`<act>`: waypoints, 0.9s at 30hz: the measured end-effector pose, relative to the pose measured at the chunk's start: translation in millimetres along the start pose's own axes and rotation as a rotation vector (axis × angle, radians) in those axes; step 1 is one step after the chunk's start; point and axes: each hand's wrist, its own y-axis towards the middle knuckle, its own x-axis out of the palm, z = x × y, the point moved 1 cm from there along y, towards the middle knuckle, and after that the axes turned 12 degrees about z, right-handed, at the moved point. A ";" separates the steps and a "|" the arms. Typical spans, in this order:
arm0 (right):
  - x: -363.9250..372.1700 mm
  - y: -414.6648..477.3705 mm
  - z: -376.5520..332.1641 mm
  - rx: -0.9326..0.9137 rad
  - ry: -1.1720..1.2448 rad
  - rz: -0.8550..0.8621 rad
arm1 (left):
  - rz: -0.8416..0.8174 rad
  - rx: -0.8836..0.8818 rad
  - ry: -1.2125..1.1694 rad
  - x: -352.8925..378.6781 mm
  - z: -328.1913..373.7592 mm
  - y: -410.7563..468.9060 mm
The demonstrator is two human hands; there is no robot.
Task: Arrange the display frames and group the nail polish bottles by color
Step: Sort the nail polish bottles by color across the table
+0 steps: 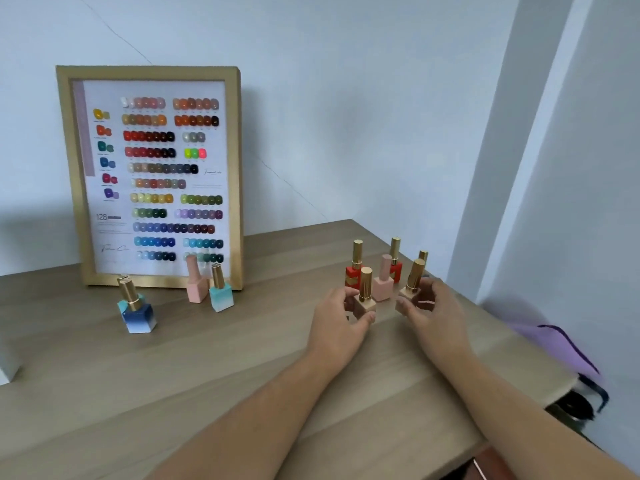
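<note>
Gold-framed colour chart [152, 174] stood upright | nude bottles pinched: left hand [341, 315], right hand [429, 306] | blues, pinks ungrouped

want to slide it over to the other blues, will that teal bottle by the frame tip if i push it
The teal bottle is probably tippy if pushed high: its gold cap stands tall over a small square base. A low push on the body should slide it across the smooth wooden table. It looks like glass, so likely fairly heavy and breakable.
</note>
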 end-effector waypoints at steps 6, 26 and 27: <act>-19.1 27.0 26.3 0.096 -0.113 0.054 | -0.053 0.030 -0.021 47.1 18.2 1.0; -23.5 25.2 25.6 0.101 -0.108 0.121 | -0.038 0.081 0.093 37.8 15.4 1.9; -27.4 20.5 20.1 0.056 -0.051 0.203 | -0.021 0.101 0.112 28.3 13.8 0.3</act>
